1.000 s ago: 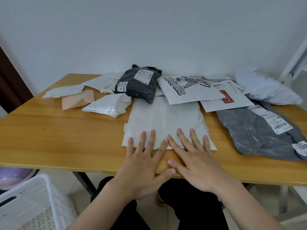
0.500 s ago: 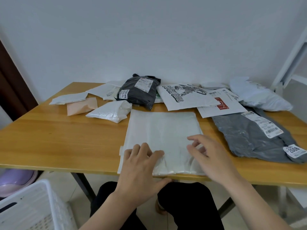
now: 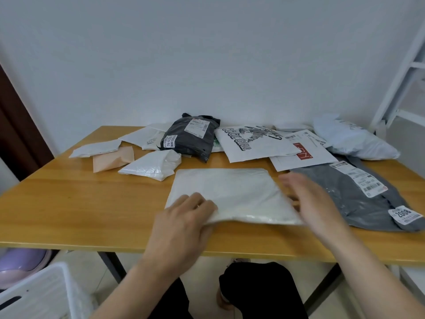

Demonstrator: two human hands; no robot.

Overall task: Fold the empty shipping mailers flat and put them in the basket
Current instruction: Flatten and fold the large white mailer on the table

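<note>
Folding is just starting: left grip (image 3: 181,217) holds the flat white plastic mailer (image 3: 230,189) by its corner, right grip (image 3: 308,199) wide; many more wait.

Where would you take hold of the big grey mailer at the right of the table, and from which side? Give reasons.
I'd pinch the grey mailer at its near edge beside the 2008 label, coming from the near side. It lies flat, so only an edge offers a pinch, and its far end is tucked under the red-logo envelope.
</note>
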